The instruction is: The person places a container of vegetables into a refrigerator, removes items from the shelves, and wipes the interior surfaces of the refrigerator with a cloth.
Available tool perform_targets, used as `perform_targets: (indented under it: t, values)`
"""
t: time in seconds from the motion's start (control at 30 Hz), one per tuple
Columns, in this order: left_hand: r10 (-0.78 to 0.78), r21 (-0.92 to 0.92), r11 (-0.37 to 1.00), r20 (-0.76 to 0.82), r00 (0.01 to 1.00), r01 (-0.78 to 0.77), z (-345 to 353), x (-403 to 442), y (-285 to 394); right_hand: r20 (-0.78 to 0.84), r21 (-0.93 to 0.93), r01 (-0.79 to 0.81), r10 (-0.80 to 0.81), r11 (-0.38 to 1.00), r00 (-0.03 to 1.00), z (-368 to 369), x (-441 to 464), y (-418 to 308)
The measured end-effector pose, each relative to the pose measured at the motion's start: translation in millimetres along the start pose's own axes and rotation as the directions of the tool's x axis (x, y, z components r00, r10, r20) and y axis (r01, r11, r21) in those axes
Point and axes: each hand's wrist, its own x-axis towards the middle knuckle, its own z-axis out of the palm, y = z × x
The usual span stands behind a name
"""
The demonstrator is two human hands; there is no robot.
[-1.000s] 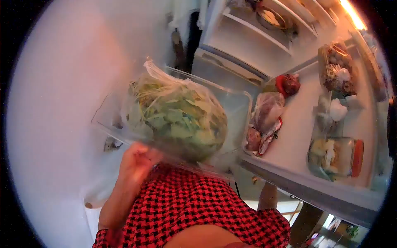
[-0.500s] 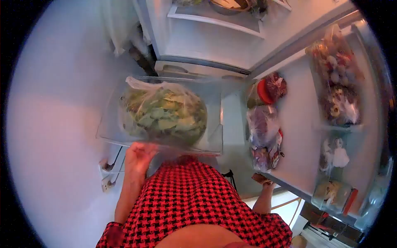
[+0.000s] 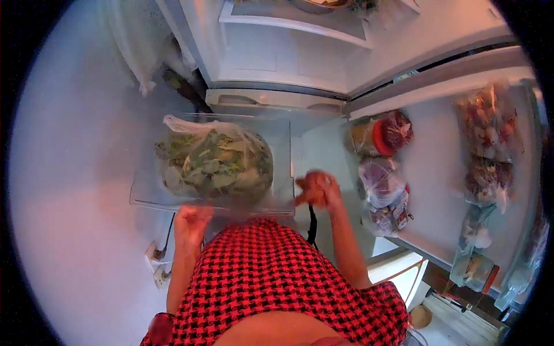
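Observation:
A clear plastic refrigerator drawer (image 3: 138, 199) is out of the fridge body, in front of my chest. Inside it lies a see-through plastic bag of leafy greens (image 3: 216, 164). My left hand (image 3: 192, 224) is closed on the drawer's front edge, near its left side. Just beyond the drawer's right side, my right hand (image 3: 323, 187) has its fingers curled in. It seems to hold something small and brown, too blurred to name.
The fridge door (image 3: 433, 167) stands open at right. Its racks carry bagged food (image 3: 384, 181), a red-lidded jar (image 3: 381, 138) and more bags (image 3: 490, 150). Ahead is a fridge shelf (image 3: 294, 26). A wall socket with plugs (image 3: 157, 262) is at lower left.
My right hand has moved from the fridge door's lower edge up and left to the drawer's right side. The door and its racks appear shifted rightward. My left hand stays on the drawer.

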Motion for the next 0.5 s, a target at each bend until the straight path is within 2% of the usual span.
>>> perform_targets:
  t: [0.03, 0.1, 0.13, 0.2, 0.27, 0.3, 0.33, 0.37, 0.4, 0.47, 0.5]
  values:
    - [0.013, -0.003, 1.000, -0.005, 1.000, -0.013, 2, -1, -3, -0.016, 0.025, 0.025, -0.025, 0.999, 1.000, 27, 11, -51]
    - [0.074, 0.037, 0.997, 0.011, 0.997, -0.074, -2, -2, 2, 0.007, -0.077, 0.352, -0.353, 0.933, 0.936, 58, 39, -113]
    - [0.080, 0.041, 0.996, 0.008, 0.997, -0.080, -3, -2, 0, -0.032, -0.331, 0.531, -0.572, 0.780, 0.820, 64, 58, -140]
    - [0.195, 0.033, 0.979, 0.135, 0.971, -0.201, -5, 5, -2, -0.115, -0.421, 0.700, -0.799, 0.578, 0.590, 81, 94, -191]
    - [0.161, -0.039, 0.987, 0.089, 0.983, -0.159, 10, 15, -3, -0.057, -0.658, 0.621, -0.851, 0.426, 0.523, 77, 150, -223]
    - [0.116, -0.107, 0.988, 0.049, 0.992, -0.110, 18, 19, 0, -0.059, -0.666, 0.613, -0.849, 0.425, 0.524, 82, 174, -228]
    - [0.112, -0.114, 0.988, 0.047, 0.993, -0.106, 24, 18, -2, -0.018, -0.854, 0.376, -0.743, 0.359, 0.669, 87, 193, -228]
    - [0.122, -0.142, 0.983, 0.038, 0.992, -0.116, 32, 16, -4, -0.030, -0.969, 0.126, -0.607, 0.213, 0.794, 89, 213, -223]
    - [0.134, -0.168, 0.977, 0.026, 0.991, -0.128, 37, 16, -6, -0.022, -0.970, 0.129, -0.603, 0.205, 0.797, 94, 229, -210]
    - [0.134, -0.198, 0.972, 0.020, 0.991, -0.127, 3, 25, -12, 0.254, -0.947, 0.014, -0.723, -0.320, 0.643, 112, 253, -176]
    - [0.127, -0.215, 0.970, 0.032, 0.991, -0.117, 8, 27, -16, 0.202, -0.974, 0.067, -0.696, -0.216, 0.689, 109, 264, -176]
